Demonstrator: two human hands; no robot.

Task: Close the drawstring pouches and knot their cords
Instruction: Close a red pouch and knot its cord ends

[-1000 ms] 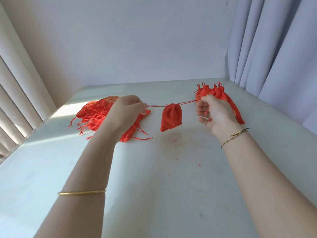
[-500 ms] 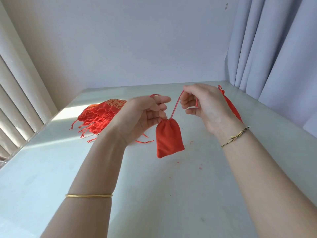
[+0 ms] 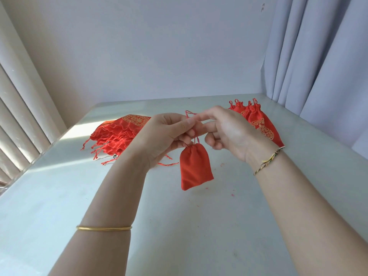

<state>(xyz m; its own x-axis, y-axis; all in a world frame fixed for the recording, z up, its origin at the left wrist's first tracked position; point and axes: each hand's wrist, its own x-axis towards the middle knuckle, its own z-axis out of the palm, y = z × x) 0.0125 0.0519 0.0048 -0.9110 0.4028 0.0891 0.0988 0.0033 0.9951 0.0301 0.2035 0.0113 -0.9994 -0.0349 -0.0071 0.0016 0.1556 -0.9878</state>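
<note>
A small red drawstring pouch hangs in the air above the table, its mouth gathered shut. Its thin red cords run up between my two hands. My left hand pinches the cords with thumb and fingers just above the pouch; a loop of cord sticks out above it. My right hand meets the left one, its fingers curled on the same cords. Behind my left hand lies a pile of flat open red pouches with gold print. Several closed pouches lie behind my right hand.
The pale table carries a few red lint specks near the pouch. A wall stands at the back, grey curtains hang on the right, and beige blinds line the left edge. Bracelets sit on both wrists.
My hands have come together from wide apart. The cords, stretched sideways a second ago, now run upward, and the pouch hangs lower beneath my fingers.
</note>
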